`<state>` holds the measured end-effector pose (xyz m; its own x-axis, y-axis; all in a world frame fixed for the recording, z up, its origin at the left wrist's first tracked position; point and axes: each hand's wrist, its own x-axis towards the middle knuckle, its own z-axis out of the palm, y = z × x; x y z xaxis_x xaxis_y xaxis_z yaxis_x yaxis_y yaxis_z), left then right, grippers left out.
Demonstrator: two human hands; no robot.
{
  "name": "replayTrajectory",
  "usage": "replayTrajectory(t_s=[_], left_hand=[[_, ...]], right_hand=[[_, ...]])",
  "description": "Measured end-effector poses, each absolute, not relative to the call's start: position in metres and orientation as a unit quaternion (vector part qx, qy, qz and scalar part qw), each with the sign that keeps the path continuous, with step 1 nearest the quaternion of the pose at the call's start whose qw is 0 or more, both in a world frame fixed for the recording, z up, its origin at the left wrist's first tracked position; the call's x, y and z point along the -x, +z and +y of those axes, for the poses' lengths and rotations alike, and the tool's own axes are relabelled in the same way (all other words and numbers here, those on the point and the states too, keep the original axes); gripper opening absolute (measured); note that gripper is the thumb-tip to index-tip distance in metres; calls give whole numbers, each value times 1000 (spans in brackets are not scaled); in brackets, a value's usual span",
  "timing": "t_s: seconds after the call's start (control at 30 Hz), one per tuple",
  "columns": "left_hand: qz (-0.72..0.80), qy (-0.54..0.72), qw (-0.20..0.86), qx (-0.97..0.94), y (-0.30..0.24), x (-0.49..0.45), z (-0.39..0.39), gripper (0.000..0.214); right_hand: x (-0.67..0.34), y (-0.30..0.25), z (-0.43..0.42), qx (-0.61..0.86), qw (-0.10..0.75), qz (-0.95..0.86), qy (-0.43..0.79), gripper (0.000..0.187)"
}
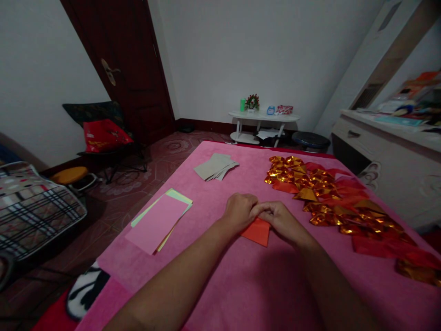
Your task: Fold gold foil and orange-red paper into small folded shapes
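An orange sheet of folded paper is under both hands in the middle of the pink-covered table. My left hand is closed on its far left part, fingers curled down. From the right, my right hand pinches the paper's far edge, and its fingertips meet the left hand. The far part of the paper is hidden beneath the fingers. To the left lies a stack of pink, yellow and pale green paper. Further back is a loose pile of greyish sheets.
Gold and red folded foil pieces cover the table's right side. Behind stands a small white table with a plant. A cluttered cabinet is at the right, with a black stool near it. A chair holds a red bag at the left.
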<state>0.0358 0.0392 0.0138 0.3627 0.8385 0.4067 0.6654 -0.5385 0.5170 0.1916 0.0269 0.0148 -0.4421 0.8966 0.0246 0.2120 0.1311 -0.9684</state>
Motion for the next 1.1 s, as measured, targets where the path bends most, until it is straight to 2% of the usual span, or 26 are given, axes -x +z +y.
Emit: replayTrajectory(t_s=[0.17,0.27,0.33,0.4,0.5,0.6,0.7,0.87,1.03,1.1], left_hand=[[510,288,95,-805,8,-29,44,52],[528,338,116,-770,5,-11,58,55],[546,408,151,-716,2,0,66,58],[554,497,217,-632,-1,5,72,61],[498,573,393,-519,-1,-2,71,59],[403,546,571,-462,2,-19,60,57],[336,506,641,-469,3,-32,52,59],[379,532,584,-481,-7,-28,59,37],[438,468,484,-595,-14,-14,69,22],[455,436,457,-627,-15,-10,70,20]], right_hand=[[-192,15,25,402,331,-677,520,25],[-201,13,28,434,353,-677,479,31],[-208,10,32,453,400,-640,476,32],[-213,5,36,464,475,-564,491,30],[-210,-2,39,469,571,-452,500,27],[-196,-3,35,464,588,-397,530,29],[-179,0,28,442,576,-389,567,35],[-174,-1,26,471,537,-419,560,35],[-195,-8,38,494,640,-437,395,46],[-202,-8,40,487,659,-463,339,44]])
